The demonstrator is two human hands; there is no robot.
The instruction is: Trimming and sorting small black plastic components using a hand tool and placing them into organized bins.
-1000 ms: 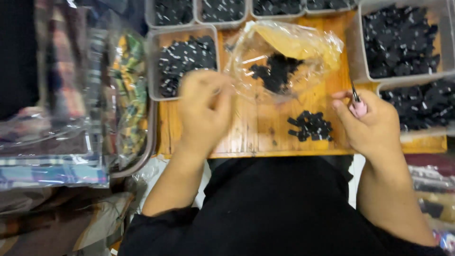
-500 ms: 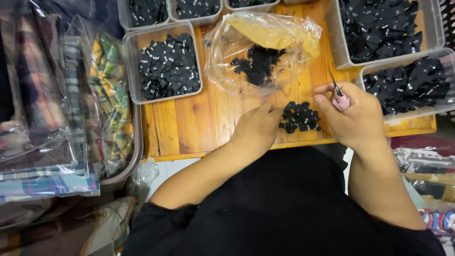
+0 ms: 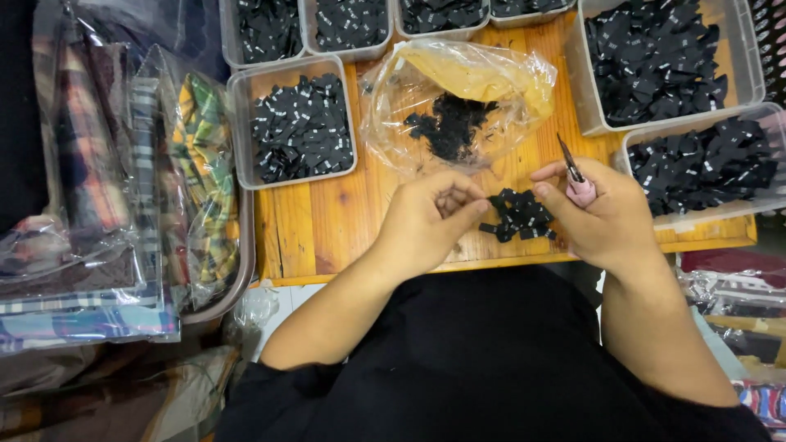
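My left hand point(image 3: 430, 219) hovers over the wooden board point(image 3: 327, 229), fingers curled and pinching a small black tag at the edge of a little pile of black tags point(image 3: 520, 217). My right hand point(image 3: 602, 213) sits just right of that pile and grips a small pink-handled snipper point(image 3: 575, 176) with its dark tip pointing up. A crumpled clear plastic bag point(image 3: 458, 102) with more black tags lies behind the pile.
Clear plastic tubs of black tags stand around the board: one at the left point(image 3: 299, 123), several along the back point(image 3: 352, 24), two at the right point(image 3: 663, 57). Bagged plaid fabrics point(image 3: 98, 188) are stacked at the far left. More bagged goods point(image 3: 737, 286) lie at the right.
My left hand went from the tub at the left down to the pile of tags and now pinches one. My right hand stayed beside the pile with the snipper.
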